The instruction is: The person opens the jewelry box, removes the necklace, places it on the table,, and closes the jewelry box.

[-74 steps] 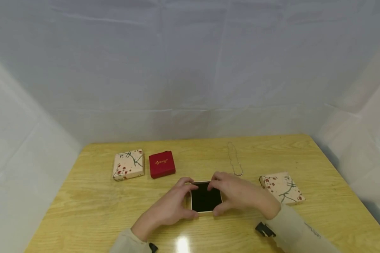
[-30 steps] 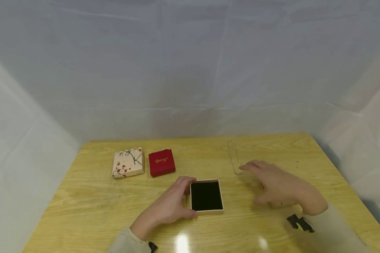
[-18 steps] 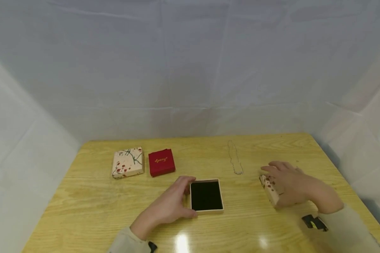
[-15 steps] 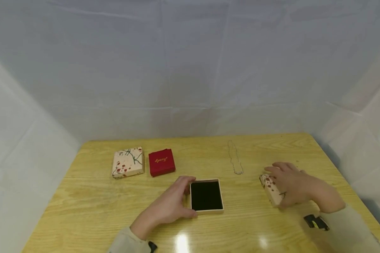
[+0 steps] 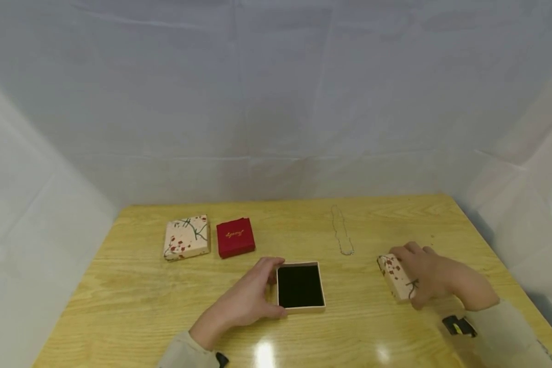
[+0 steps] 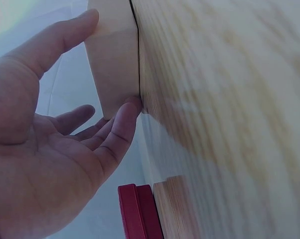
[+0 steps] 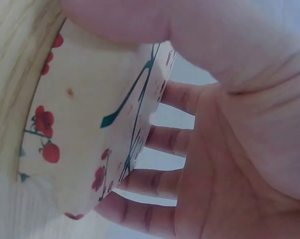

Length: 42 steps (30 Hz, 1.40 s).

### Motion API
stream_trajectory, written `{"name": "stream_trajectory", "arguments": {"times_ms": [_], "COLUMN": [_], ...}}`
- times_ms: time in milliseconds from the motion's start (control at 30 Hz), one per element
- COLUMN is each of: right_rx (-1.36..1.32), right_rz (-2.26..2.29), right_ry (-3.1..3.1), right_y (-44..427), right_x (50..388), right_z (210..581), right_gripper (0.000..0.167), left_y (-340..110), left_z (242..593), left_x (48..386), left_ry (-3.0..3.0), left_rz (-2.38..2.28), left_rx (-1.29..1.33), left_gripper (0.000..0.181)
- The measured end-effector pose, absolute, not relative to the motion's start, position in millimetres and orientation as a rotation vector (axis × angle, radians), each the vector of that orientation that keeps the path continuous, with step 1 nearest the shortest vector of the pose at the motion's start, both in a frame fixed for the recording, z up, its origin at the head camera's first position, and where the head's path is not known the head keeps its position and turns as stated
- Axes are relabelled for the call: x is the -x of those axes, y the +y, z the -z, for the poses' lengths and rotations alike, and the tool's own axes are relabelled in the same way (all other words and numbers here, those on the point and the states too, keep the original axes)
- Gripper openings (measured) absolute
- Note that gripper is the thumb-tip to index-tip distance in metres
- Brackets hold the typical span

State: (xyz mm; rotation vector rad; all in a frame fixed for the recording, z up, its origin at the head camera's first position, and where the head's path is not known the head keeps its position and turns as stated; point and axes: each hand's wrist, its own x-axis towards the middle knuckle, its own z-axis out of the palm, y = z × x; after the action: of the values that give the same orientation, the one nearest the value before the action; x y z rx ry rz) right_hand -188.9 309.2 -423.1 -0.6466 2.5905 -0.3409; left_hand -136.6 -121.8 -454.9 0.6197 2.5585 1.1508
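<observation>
My left hand (image 5: 246, 299) holds a shallow open box base (image 5: 305, 309) with pale sides and a dark lining, flat on the table. In the left wrist view the thumb lies on one side of the box base (image 6: 115, 59) and fingers bend at its far edge. At the right, my right hand (image 5: 434, 273) grips a cream box lid (image 5: 395, 278) with red blossoms and dark branches. The lid (image 7: 75, 114) rests on the table in the right wrist view, thumb on one side, fingers at the opposite edge. Between and beyond the hands lies a thin silver necklace (image 5: 342, 232), untouched.
A small red box (image 5: 235, 237) with gold lettering stands at the back left. Beside it is another cream floral box (image 5: 186, 237). White cloth (image 5: 276, 102) hangs behind the wooden table (image 5: 165, 306) and at both sides.
My right hand has left the box base, moved right and come down onto the floral lid, its fingers lowering against the edges. The left hand has stayed on the base.
</observation>
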Motion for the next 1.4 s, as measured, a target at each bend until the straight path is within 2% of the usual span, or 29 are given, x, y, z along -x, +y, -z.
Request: {"name": "stream_trajectory", "arguments": {"times_ms": [500,867,1400], "right_rx": [0.806,0.883,0.958], "right_rz": [0.371,0.537,0.591], "right_ry": [2.657,2.682,2.683], "right_y": [294,261,203], "right_x": [187,181,183], "right_z": [412,404,416], "right_gripper": [0.108,0.111,0.11], "left_y": [-122,-123,-121], "left_z": [455,455,454], "left_x": [137,137,137], "left_ry": [2.544,2.536,2.528], "left_rz": [-1.158,-1.17,-1.166], "left_rx": [-0.593,-0.588,-0.555], "left_gripper": [0.103,0.104,0.107]}}
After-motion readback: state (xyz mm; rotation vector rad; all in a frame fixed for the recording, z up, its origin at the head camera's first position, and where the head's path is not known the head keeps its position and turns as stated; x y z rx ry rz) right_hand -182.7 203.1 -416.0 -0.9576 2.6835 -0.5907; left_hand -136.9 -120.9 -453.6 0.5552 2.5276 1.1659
